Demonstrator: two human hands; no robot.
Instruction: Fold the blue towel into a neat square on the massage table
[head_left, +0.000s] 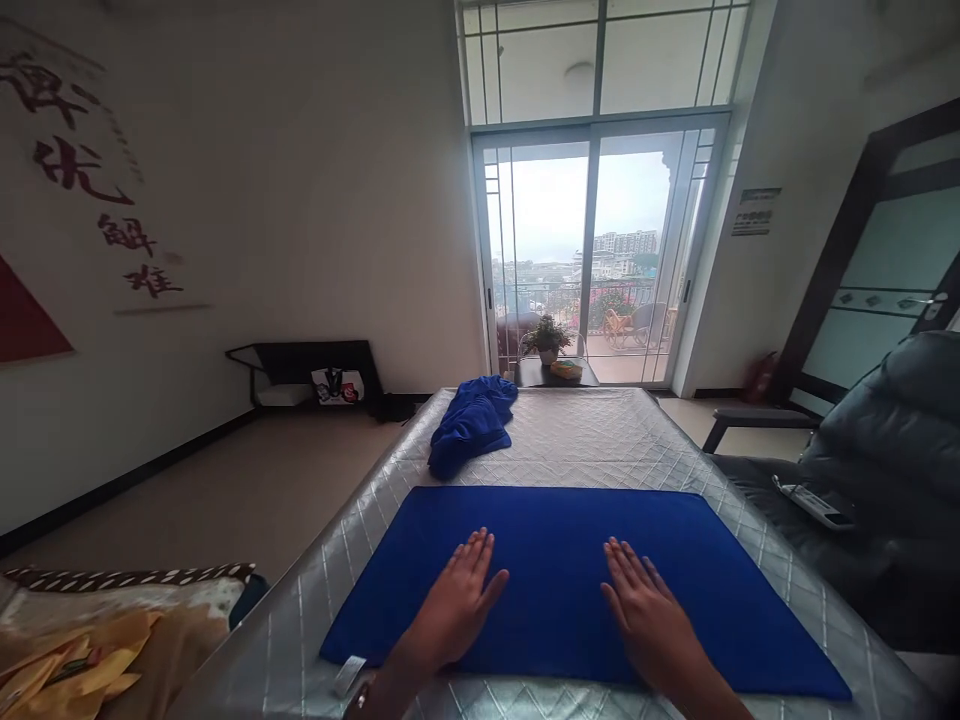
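A blue cloth lies spread flat across the near part of the table, with a small white label at its near left corner. My left hand rests palm down on the cloth, left of its middle, fingers stretched out and thumb apart. On the right half, my right hand also lies flat on the cloth with its fingers extended. Neither hand holds anything. Beyond the spread cloth, a crumpled blue cloth sits on the left side of the table.
The table wears a silvery quilted cover. A dark armchair with a power strip on it stands at the right. Yellow cloth lies at the lower left. A potted plant stands before the sliding glass door.
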